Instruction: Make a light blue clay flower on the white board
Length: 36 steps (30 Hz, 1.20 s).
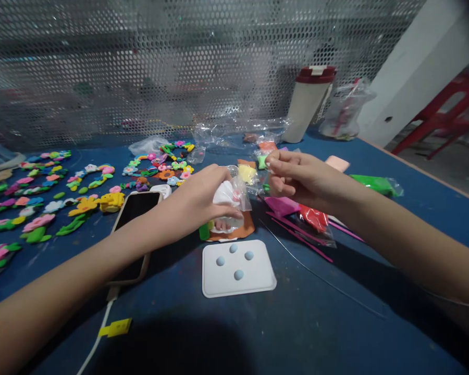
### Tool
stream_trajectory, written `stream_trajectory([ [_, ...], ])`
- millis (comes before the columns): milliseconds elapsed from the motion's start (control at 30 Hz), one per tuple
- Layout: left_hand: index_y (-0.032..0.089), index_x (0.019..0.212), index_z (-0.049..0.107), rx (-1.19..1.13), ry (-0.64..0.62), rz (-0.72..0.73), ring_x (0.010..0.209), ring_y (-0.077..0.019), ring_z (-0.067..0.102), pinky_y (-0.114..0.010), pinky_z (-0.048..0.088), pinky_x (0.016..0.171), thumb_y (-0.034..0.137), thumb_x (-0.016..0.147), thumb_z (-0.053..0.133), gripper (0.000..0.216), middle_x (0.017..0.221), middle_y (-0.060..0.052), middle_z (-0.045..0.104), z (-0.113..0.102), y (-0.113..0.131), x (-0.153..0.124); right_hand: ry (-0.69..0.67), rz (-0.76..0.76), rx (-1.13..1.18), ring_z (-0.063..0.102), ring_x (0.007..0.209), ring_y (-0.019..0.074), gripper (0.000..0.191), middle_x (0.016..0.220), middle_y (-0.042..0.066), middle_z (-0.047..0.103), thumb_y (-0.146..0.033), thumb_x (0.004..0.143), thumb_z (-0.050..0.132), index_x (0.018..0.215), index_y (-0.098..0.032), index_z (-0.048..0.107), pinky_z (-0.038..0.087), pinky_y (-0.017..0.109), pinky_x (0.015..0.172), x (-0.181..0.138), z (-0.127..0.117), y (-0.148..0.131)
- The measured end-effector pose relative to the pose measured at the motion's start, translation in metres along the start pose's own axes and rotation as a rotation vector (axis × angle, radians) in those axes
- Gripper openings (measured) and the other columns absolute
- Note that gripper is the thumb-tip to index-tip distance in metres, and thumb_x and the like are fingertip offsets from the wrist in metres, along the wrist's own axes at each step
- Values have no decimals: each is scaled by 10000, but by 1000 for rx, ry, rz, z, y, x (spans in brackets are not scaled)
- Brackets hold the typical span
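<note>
Left fingers (227, 210) pinching clear bag (240, 197) | right fingers (283, 167) pressed together, raised | forearms (140, 229) converging

White tray (266, 283) and pale-blue balls (239, 274) at six o'clock, cream cup (300, 112) at two, hole-dotted grey panel (172, 62) at twelve

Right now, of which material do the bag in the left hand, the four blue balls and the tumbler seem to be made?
Bag in the left hand: thin, glossy plastic; see-through and creased.
Pale blue balls: probably modelling clay; smooth and matte, without sharp highlights.
Tumbler: plastic or coated metal, unclear which; smooth, pale, opaque body.
</note>
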<state>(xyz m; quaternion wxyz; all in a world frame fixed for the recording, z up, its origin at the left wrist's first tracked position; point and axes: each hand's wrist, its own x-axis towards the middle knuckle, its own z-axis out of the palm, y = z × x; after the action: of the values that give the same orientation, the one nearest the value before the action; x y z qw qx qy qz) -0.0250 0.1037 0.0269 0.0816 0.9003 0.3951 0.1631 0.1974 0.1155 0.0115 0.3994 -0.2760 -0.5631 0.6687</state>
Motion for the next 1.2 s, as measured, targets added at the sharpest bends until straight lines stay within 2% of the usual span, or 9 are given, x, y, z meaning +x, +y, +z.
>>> stream_trajectory([
  [133, 171, 895, 529, -1, 7, -18, 797, -184, 533, -264, 375, 668, 339, 721, 741, 321, 875, -15, 568, -2, 4, 0, 2, 33, 83, 431, 497, 52, 213, 582, -26, 502, -169, 887, 535, 675, -158, 512, 353, 182, 482, 0, 3, 0],
  [267, 173, 894, 530, 15, 15, 0, 798, -182, 533, -264, 373, 667, 323, 748, 714, 278, 873, -16, 569, -3, 2, -1, 56, 43, 99, 504, 556, 64, 74, 682, -8, 585, -123, 861, 530, 877, -156, 594, 410, 187, 538, -1, 6, 1],
  [400, 168, 901, 529, 13, 13, 4, 804, -192, 535, -273, 373, 669, 340, 748, 708, 291, 879, -25, 571, -4, 0, 0, 103, 37, 37, 583, 676, 82, 139, 850, 19, 652, -177, 816, 644, 954, -164, 652, 475, 217, 646, -3, 9, 2],
  [533, 179, 894, 527, 24, 10, -5, 802, -195, 534, -276, 370, 669, 347, 745, 708, 289, 879, -23, 573, -4, 0, -1, 171, 19, -62, 476, 455, 56, 218, 559, -45, 548, -331, 761, 719, 667, -171, 604, 378, 205, 439, -4, 10, 2],
  [600, 171, 900, 532, 22, 7, -14, 800, -195, 532, -276, 366, 669, 339, 748, 706, 285, 880, -24, 573, -5, 0, -1, 186, -1, -68, 454, 424, 50, 257, 516, -51, 526, -380, 789, 686, 659, -172, 606, 358, 204, 414, -3, 10, 2],
  [733, 145, 909, 542, 6, 18, -19, 800, -199, 529, -280, 360, 667, 349, 746, 706, 308, 875, -33, 569, -6, 0, 0, 187, -5, -43, 645, 722, 100, 124, 840, 30, 697, -255, 809, 671, 900, -178, 706, 520, 230, 668, -1, 8, 5],
  [833, 149, 900, 538, 13, 26, -16, 794, -198, 528, -279, 358, 662, 374, 748, 701, 317, 872, -30, 567, -5, -1, 1, 222, 10, -64, 663, 943, 160, 154, 1040, 61, 703, -180, 758, 703, 911, -190, 709, 534, 283, 811, 0, 9, 8],
  [1000, 164, 890, 525, 27, 39, 2, 792, -192, 526, -274, 359, 659, 367, 748, 707, 308, 867, -21, 562, -3, -3, 1, 316, -22, -239, 641, 619, 127, 154, 640, 9, 648, -276, 737, 731, 690, -166, 633, 519, 288, 610, -2, 14, 8],
  [1200, 167, 885, 522, 27, 43, 3, 796, -189, 525, -275, 360, 662, 352, 758, 698, 286, 869, -21, 563, -6, -4, 0, 229, -62, -255, 655, 716, 142, 161, 817, 51, 686, -324, 799, 664, 788, -165, 643, 513, 298, 667, -2, 15, 8],
])
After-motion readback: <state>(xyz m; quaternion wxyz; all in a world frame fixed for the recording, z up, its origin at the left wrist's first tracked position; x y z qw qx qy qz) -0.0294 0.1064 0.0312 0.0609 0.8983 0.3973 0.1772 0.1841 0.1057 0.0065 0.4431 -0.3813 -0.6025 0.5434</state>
